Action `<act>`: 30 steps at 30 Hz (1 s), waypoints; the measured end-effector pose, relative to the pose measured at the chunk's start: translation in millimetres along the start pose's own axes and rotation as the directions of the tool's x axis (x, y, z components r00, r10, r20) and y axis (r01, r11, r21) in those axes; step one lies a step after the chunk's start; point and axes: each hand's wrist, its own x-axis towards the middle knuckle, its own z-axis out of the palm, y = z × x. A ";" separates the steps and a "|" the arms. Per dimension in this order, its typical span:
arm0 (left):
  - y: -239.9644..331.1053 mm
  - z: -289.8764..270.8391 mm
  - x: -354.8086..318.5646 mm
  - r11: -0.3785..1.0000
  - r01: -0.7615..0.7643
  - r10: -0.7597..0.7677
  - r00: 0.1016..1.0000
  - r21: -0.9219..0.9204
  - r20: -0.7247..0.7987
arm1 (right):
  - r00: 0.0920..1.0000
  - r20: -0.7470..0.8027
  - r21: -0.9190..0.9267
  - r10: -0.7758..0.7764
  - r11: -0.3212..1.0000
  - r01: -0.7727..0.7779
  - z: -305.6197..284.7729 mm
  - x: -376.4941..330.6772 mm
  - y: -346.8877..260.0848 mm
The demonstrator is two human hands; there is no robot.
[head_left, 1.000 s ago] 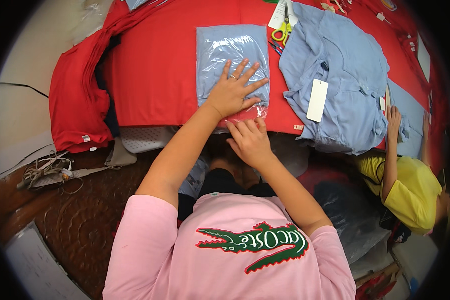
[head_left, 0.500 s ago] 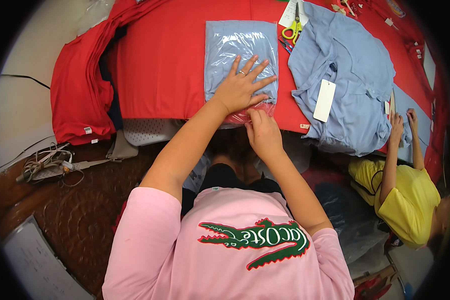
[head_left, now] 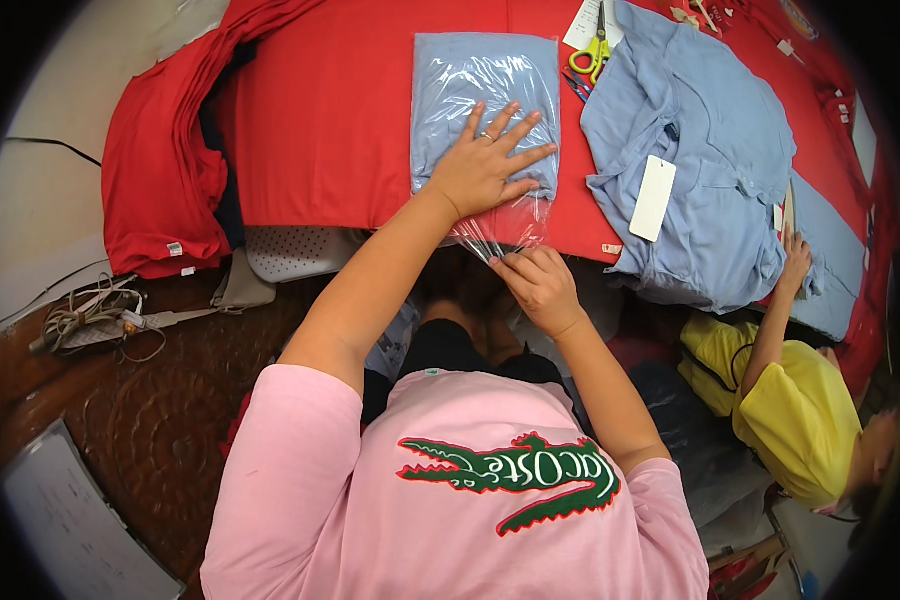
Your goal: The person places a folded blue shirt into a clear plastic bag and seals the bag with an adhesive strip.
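Observation:
A folded light blue garment [head_left: 485, 75] lies inside a clear plastic bag [head_left: 523, 220] on the red cloth of the table. My left hand [head_left: 485, 165] rests flat on the bagged garment with its fingers spread, a ring on one of them. At the table's near edge my right hand [head_left: 538, 285] pinches the bag's loose end. The plastic is drawn into tight creases between the garment and those fingers.
Light blue garments [head_left: 690, 170] with a white tag [head_left: 652, 198] are heaped to the right, beside yellow-handled scissors [head_left: 592, 58]. Red garments [head_left: 155, 170] hang over the left edge. At the right, a person in a yellow shirt [head_left: 798, 420] reaches onto the table.
My right hand has pulled the bag's loose end toward me and down past the table edge, stretching the plastic. My left hand stays on the garment. The co-worker has shifted slightly left.

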 end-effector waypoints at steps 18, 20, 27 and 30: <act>-1.3 3.1 0.4 1.000 0.012 -0.012 1.000 0.009 -0.019 | 0.995 -0.038 0.034 0.088 0.996 -0.087 38.8 37.5 -11.9; -2.0 2.3 -1.8 1.000 0.014 -0.014 1.000 0.000 -0.018 | 0.999 -0.044 0.069 0.021 0.997 -0.018 33.8 36.1 -13.3; -2.5 2.9 -1.7 1.000 0.007 -0.007 1.000 0.012 -0.023 | 0.993 -0.108 0.089 -0.046 0.995 0.056 30.0 31.1 -12.6; -3.0 3.3 -0.6 1.000 0.004 -0.004 1.000 0.024 -0.023 | 0.989 -0.091 0.190 0.116 0.977 -0.097 34.1 34.9 -16.9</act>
